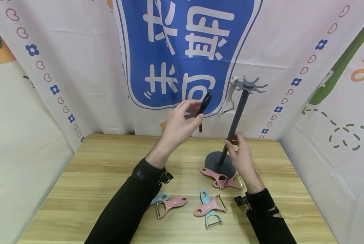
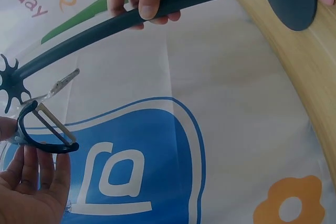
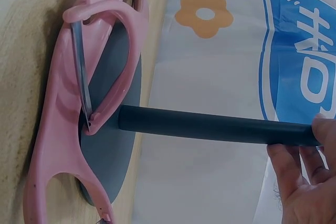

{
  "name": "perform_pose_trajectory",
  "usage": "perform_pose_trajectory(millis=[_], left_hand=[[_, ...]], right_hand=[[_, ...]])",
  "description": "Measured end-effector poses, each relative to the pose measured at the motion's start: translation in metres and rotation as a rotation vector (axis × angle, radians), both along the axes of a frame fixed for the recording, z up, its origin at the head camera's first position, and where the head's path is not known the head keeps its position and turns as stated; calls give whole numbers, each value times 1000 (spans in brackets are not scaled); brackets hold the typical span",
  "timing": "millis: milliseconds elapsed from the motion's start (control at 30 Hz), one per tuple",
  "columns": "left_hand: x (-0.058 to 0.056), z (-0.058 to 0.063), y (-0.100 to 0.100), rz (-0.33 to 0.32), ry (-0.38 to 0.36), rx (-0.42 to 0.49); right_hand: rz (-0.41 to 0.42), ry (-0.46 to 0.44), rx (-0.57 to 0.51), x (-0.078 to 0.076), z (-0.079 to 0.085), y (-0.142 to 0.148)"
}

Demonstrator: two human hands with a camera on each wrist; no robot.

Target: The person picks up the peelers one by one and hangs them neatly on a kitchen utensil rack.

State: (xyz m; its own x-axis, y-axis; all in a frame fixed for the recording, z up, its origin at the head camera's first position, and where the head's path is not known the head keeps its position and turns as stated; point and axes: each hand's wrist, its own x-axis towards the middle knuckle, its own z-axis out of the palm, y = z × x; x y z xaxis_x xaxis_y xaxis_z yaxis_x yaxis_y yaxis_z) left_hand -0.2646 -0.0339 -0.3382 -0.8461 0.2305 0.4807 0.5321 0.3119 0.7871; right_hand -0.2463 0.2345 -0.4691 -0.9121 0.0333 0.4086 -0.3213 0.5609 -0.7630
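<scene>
My left hand (image 1: 180, 123) pinches a black peeler (image 1: 204, 102) in the air, left of the stand's hooked top (image 1: 249, 86). In the left wrist view the peeler's blade frame (image 2: 55, 148) points away from the fingers. With thumb and fingers, my right hand (image 1: 243, 156) grips the dark grey pole (image 1: 238, 117) partway up; the right wrist view shows the pole (image 3: 220, 127) between them. One white peeler (image 1: 229, 96) hangs from a hook on the left side of the top. Pink peelers (image 1: 213, 174) lie against the round base (image 1: 214, 161).
On the wooden table (image 1: 102, 169), a pink peeler (image 1: 174, 202) overlaps a blue one (image 1: 161, 198), partly hidden by my left sleeve. Nearer the middle, another pink peeler (image 1: 207, 207) crosses a blue peeler (image 1: 210, 217). A printed cloth (image 1: 87, 67) hangs behind the table.
</scene>
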Motion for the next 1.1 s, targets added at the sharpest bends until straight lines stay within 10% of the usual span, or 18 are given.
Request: perform_pose_trajectory(millis=[1100], left_hand=[[-16, 28, 30, -70, 69, 50]], right_hand=[[-4, -24, 3, 1, 2, 0]])
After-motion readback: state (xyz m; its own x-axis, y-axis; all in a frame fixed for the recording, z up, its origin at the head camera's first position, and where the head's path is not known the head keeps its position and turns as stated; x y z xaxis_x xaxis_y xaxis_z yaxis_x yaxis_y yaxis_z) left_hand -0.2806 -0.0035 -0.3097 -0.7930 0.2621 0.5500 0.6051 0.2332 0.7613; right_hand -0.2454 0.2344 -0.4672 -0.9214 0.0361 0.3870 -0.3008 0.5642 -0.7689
